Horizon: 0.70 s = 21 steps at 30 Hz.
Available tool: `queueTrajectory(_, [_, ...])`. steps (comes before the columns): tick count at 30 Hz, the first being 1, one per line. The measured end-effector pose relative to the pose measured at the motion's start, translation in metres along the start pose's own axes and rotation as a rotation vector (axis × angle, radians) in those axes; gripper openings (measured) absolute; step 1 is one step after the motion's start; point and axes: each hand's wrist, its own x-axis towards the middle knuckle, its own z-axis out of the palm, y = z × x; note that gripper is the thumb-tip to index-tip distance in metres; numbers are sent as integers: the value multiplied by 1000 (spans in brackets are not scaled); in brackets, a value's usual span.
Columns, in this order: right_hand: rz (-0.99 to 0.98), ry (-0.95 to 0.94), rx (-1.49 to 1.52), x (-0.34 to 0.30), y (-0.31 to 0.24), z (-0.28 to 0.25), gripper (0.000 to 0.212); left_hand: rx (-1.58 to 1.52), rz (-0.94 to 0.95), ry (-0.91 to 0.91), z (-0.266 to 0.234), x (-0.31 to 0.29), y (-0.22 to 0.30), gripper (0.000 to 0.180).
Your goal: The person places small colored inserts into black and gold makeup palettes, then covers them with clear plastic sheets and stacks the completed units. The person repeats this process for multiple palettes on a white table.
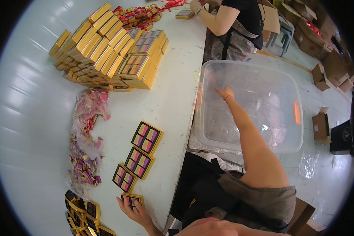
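The person's left hand [135, 214] lies at a gold-edged box [138, 198] on the white table [167, 104], fingers across its face; whether they clamp it cannot be told. Three similar boxes [138, 162], their compartments pink, yellow and purple, run in a staggered row just beyond. The right hand [227, 93] is over or inside a clear plastic bin [247, 63] beside the table, one finger extended; whether it grips any of the transparent pieces [263, 114] there cannot be told.

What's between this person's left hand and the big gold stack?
Three gold cases with coloured panels lie in a row, seen in the head view.
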Motion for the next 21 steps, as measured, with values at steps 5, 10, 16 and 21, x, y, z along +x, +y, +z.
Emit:
queueTrajectory(5, [-56, 76, 42, 23, 19, 15, 56, -62, 103, -26, 14, 4, 9, 40])
queueTrajectory(10, [-36, 37, 407, -26, 22, -7, 39, -40, 197, -45, 0, 10, 33, 39])
queueTrajectory(16, [-655, 9, 922, -190, -35, -148, 30, -106, 356, -217, -3, 14, 38, 45])
queueTrajectory(21, [-1014, -862, 991, -344, -97, -143, 27, -86, 688, -344, 25, 54, 109, 89])
